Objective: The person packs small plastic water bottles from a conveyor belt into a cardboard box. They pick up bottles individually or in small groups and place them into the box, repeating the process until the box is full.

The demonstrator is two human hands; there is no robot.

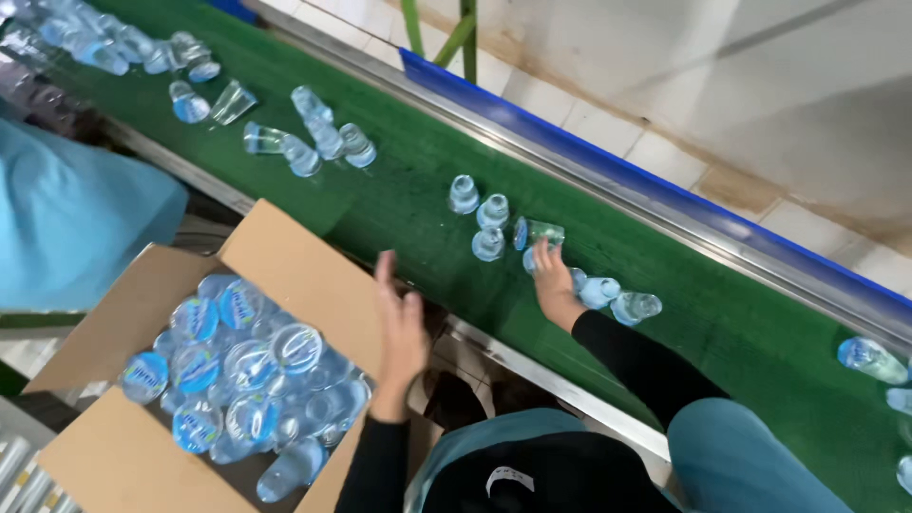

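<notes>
My right hand (551, 277) reaches onto the green conveyor belt (418, 190), its fingers on a small sealed clear plastic water cup (538, 234) lying on its side; whether it grips the cup I cannot tell. Three more cups (480, 217) stand just left of it, and others (617, 299) lie right of my wrist. My left hand (399, 332) hovers open and empty above the right flap of an open cardboard box (285, 261). The box holds several sealed cups with blue lids (237, 370).
More cups (313, 142) lie scattered along the belt toward the far left and at the right edge (869, 359). A metal rail with a blue edge (646, 180) bounds the belt's far side. Another person's blue sleeve (76, 218) is at the left.
</notes>
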